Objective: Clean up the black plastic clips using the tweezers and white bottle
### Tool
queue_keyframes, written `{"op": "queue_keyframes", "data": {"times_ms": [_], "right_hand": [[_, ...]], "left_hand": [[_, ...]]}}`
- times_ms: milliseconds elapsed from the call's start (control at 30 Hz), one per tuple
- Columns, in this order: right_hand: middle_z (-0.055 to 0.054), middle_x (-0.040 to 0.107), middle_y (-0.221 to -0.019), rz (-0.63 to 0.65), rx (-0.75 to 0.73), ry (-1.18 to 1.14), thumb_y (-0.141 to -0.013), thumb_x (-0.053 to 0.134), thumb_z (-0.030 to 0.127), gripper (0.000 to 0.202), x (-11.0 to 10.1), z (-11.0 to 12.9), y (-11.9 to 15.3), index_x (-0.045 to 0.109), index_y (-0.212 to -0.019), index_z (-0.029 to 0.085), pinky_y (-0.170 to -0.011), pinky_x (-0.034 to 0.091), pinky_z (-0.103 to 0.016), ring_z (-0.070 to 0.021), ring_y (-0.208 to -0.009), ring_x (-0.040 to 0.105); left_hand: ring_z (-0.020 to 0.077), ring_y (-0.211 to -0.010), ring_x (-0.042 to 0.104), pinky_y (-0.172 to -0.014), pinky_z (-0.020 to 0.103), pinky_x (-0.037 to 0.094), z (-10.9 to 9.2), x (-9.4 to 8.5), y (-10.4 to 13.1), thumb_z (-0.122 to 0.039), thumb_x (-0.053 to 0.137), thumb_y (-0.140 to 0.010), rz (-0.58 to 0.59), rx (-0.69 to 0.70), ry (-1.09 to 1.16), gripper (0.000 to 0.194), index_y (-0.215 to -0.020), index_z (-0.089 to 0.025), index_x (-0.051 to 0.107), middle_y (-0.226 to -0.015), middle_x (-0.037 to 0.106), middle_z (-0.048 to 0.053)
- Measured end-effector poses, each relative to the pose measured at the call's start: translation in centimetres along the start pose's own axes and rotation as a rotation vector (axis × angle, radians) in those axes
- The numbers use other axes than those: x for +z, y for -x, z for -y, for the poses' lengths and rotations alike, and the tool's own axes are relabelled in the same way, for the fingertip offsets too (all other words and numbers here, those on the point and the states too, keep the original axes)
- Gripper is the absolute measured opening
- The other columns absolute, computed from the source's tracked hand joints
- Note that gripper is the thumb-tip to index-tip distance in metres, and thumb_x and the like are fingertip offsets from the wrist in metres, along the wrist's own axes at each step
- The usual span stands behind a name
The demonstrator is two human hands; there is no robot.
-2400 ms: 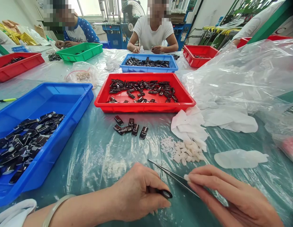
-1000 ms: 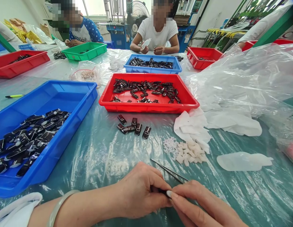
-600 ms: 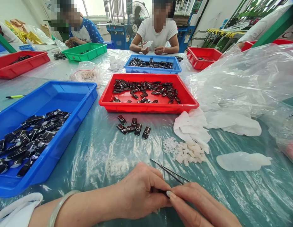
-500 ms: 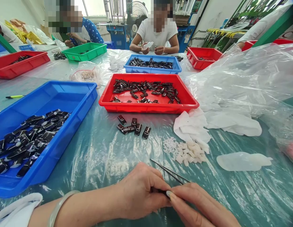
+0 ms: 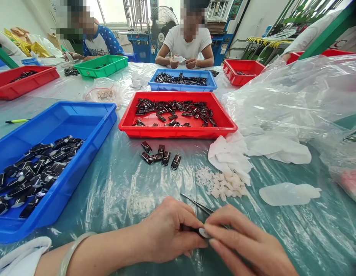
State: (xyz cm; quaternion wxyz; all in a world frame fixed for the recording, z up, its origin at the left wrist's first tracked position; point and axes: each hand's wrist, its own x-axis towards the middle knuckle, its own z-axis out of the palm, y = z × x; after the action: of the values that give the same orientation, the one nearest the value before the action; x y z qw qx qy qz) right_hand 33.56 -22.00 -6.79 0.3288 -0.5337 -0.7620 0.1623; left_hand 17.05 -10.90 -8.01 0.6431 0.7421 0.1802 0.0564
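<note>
Near the bottom centre, my left hand pinches a small dark part, mostly hidden by the fingers. A pale round piece shows at the part's right end, where the fingertips of my right hand touch it. Dark tweezers are held in my right hand, their tips pointing up and left. Beyond the hands, several black parts lie loose on the table. To their right are small clear bits and a pile of cream pieces.
A blue tray of black parts stands at left, a red tray ahead. White cloth, a translucent bottle and plastic sheeting lie at right. Two people sit across the table.
The fingers of my right hand have shifted on the part, and the pale round piece now shows. The tweezers' tips look closer together. The view has moved slightly.
</note>
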Motion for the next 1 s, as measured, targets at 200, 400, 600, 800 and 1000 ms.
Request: {"op": "queue_keyframes", "data": {"times_ms": [200, 400, 600, 800, 1000], "right_hand": [[-0.006, 0.055, -0.078, -0.104, 0.024, 0.388, -0.087, 0.043, 0.013, 0.017, -0.4, -2.5, -2.6, 0.059, -0.081, 0.017, -0.062, 0.047, -0.029, -0.0155, -0.072, 0.052], [-0.006, 0.052, -0.07, -0.063, 0.059, 0.483, -0.087, 0.041, 0.014, 0.026, 0.6, -3.7, -3.4, 0.058, -0.067, 0.017, -0.061, 0.041, -0.033, -0.0187, -0.069, 0.046], [-0.005, 0.057, -0.075, -0.122, 0.059, 0.389, -0.089, 0.04, 0.015, 0.021, 0.4, -3.3, -3.1, 0.054, -0.075, 0.018, -0.069, 0.044, -0.033, -0.0177, -0.075, 0.052], [-0.001, 0.059, -0.069, -0.171, 0.117, 0.239, -0.087, 0.046, 0.015, 0.012, -0.4, -1.9, -2.7, 0.055, -0.081, 0.02, -0.056, 0.045, -0.024, -0.0127, -0.062, 0.055], [0.001, 0.062, -0.066, -0.159, 0.303, -0.185, -0.08, 0.059, 0.02, 0.01, -1.0, -1.0, -2.7, 0.059, -0.07, 0.021, -0.055, 0.048, -0.02, -0.0112, -0.06, 0.059]], "left_hand": [[0.0088, -0.048, 0.056, -0.048, 0.016, 0.044, 0.4, 0.2, -0.2, -0.024, 0.064, -0.073, -0.017, -0.109, 0.097, 0.016, -0.075, -0.009, 0.07, -0.065, 0.057, 0.002], [0.0089, -0.043, 0.053, -0.045, 0.017, 0.044, -0.1, -0.1, -0.2, -0.032, 0.065, -0.069, 0.008, -0.316, 0.353, 0.022, -0.062, -0.011, 0.06, -0.051, 0.055, 0.0], [0.0117, -0.04, 0.057, -0.038, 0.018, 0.044, -0.7, -0.6, -0.5, -0.051, 0.061, -0.07, 0.077, -0.396, 0.614, 0.042, -0.065, -0.009, 0.06, -0.053, 0.06, 0.004], [0.0113, -0.041, 0.059, -0.037, 0.017, 0.044, -0.2, -0.7, -0.6, -0.05, 0.057, -0.075, 0.095, -0.404, 0.686, 0.044, -0.066, -0.008, 0.062, -0.063, 0.064, 0.007], [0.0101, -0.045, 0.059, -0.045, 0.017, 0.048, -0.1, -0.3, -0.3, -0.035, 0.071, -0.065, 0.061, -0.395, 0.605, 0.027, -0.068, -0.009, 0.064, -0.051, 0.058, 0.0]]}}
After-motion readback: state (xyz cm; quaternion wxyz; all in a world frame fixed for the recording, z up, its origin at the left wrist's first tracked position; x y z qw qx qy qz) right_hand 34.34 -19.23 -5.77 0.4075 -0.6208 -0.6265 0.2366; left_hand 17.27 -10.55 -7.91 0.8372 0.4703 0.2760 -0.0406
